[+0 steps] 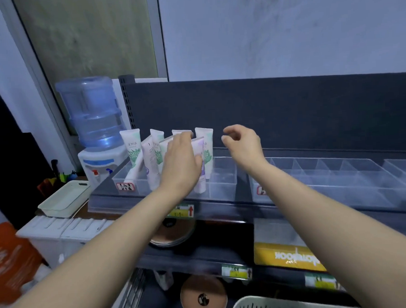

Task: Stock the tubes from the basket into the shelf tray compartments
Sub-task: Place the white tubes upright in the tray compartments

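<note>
Left hand (181, 159): fingers curled round the purple tube (200, 177), which stood in the tray (222, 176).
Right hand (241, 143): loosely curled, it held nothing.
Handling: probably light, soft and smooth; better held mid-body, without squeezing.
Tray: clear, stiff plastic with dividers.
Basket (264, 307): white, slotted, well below.

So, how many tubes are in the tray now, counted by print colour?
Green-print tubes: 3
Purple-print tubes: 2, one gripped by the left hand
Tubes with print hidden behind that hand: 2
Total: 7
</note>
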The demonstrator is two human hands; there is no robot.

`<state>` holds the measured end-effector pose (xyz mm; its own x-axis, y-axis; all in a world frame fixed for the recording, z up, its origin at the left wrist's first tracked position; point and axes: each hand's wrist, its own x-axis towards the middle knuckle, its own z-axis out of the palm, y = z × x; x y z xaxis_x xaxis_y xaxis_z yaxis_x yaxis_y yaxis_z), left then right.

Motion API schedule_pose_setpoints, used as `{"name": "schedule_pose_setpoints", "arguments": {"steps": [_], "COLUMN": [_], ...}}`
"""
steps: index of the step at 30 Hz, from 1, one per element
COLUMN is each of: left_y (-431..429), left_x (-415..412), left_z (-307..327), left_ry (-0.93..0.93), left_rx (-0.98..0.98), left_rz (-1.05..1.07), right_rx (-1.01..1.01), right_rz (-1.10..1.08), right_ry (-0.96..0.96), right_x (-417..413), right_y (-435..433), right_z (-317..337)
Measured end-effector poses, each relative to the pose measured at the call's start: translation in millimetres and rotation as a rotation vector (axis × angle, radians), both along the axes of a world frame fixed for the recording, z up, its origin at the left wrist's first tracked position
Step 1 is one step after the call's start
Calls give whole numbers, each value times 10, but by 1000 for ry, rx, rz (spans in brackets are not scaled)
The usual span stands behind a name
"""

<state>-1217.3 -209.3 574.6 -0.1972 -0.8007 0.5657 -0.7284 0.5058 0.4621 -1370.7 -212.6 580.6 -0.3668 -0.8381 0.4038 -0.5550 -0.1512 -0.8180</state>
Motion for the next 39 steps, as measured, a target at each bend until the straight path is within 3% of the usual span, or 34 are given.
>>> {"name": "schedule_pose_setpoints", "arguments": {"steps": [4,10,15,22,26,34,39], "left_y": [369,946,1426,1852,1935,1943,1954], "left_x": [-195,-537,-707,-678,-613,-583,-602], "left_z": [1,-593,-1369,-2347,-2695,-3334,-3658], "left_ry": [-1,-133,-266,-359,-495,-674,-700], "left_rx": [-43,118,394,761,913,1123,1166], "left_rz": [-132,-283,-312,-283,-258,-236,-160], "right_rx": [-33,24,318,784,940,1219,1343], "right_rz": [10,-18,-9,304,380,578,556], "right_ry": [49,124,151,193,218,477,400], "right_x": [-61,-305,-536,-540,-441,-165,-107], "right_y": [514,1330,1966,2537,2666,2635,2646], "right_z": [-66,-747,-1586,-2498,-2870,-3514,-3881]}}
